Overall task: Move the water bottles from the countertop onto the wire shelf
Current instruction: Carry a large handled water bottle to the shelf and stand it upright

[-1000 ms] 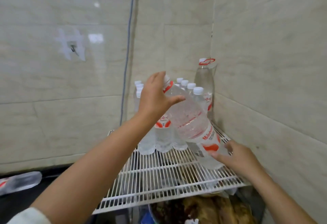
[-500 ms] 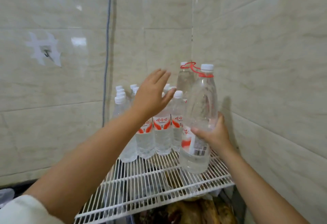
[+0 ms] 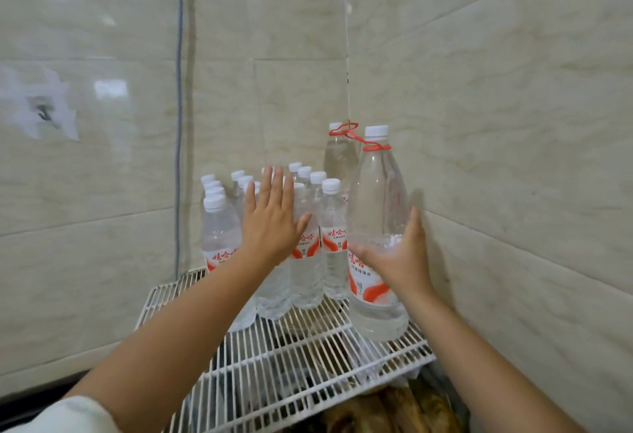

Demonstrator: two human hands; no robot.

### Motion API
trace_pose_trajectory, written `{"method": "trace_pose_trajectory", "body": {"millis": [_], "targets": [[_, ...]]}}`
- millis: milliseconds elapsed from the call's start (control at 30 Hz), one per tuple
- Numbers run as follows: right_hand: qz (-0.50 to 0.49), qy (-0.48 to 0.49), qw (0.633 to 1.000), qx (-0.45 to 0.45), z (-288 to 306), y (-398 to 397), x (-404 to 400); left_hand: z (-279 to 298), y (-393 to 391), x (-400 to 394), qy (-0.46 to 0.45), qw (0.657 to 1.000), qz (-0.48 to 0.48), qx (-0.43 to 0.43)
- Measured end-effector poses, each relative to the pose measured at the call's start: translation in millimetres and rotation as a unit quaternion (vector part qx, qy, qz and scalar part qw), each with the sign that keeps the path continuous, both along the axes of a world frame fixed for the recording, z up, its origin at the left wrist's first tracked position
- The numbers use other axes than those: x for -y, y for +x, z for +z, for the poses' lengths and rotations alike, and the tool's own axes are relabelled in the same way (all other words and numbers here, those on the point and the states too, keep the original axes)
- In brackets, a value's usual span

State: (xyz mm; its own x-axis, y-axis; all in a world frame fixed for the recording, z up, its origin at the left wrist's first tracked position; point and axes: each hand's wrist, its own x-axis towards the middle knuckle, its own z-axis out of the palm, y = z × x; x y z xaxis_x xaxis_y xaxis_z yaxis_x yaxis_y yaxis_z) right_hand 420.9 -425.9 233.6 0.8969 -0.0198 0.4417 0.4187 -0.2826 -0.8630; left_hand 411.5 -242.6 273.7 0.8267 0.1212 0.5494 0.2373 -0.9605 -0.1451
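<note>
Head view: wire shelf [image 3: 274,360] seen in tiled corner. Large bottle [image 3: 376,227] stood upright at 3 o'clock of small bottles [image 3: 308,244], loosely cupped by half-open right hand [image 3: 399,254]. Left hand [image 3: 270,223] flat open, nothing held. Risk: base rocked on wires, neighbours toppled.

A wire shelf [image 3: 274,357] is set into a wall corner. A cluster of small bottles [image 3: 308,227] is stood at its back left. A large bottle [image 3: 376,227] is placed upright to their right, with a second large bottle [image 3: 339,155] behind it against the wall.
</note>
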Motion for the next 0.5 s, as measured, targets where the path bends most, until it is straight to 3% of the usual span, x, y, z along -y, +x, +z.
{"method": "trace_pose_trajectory", "body": {"millis": [133, 200, 267, 367, 433, 500], "targets": [[-0.052, -0.050, 0.997, 0.038, 0, 3, -19, 1, 5, 0, -0.003, 1.000, -0.002, 0.007], [0.045, -0.013, 0.999, 0.001, 3, 16, -2, 0, 6, -2, -0.005, 1.000, -0.007, 0.007], [0.190, 0.053, 0.979, -0.059, 7, 31, 18, -1, 7, -3, -0.015, 1.000, -0.008, 0.001], [0.286, 0.073, 0.951, -0.093, 12, 47, 32, -1, 7, -4, -0.020, 1.000, -0.004, -0.002], [0.292, 0.039, 0.949, -0.112, 13, 43, 31, -2, 7, -4, -0.016, 1.000, -0.006, 0.005], [0.232, 0.008, 0.966, -0.112, 4, 36, 22, -2, 8, -5, -0.011, 1.000, -0.008, 0.011]]}}
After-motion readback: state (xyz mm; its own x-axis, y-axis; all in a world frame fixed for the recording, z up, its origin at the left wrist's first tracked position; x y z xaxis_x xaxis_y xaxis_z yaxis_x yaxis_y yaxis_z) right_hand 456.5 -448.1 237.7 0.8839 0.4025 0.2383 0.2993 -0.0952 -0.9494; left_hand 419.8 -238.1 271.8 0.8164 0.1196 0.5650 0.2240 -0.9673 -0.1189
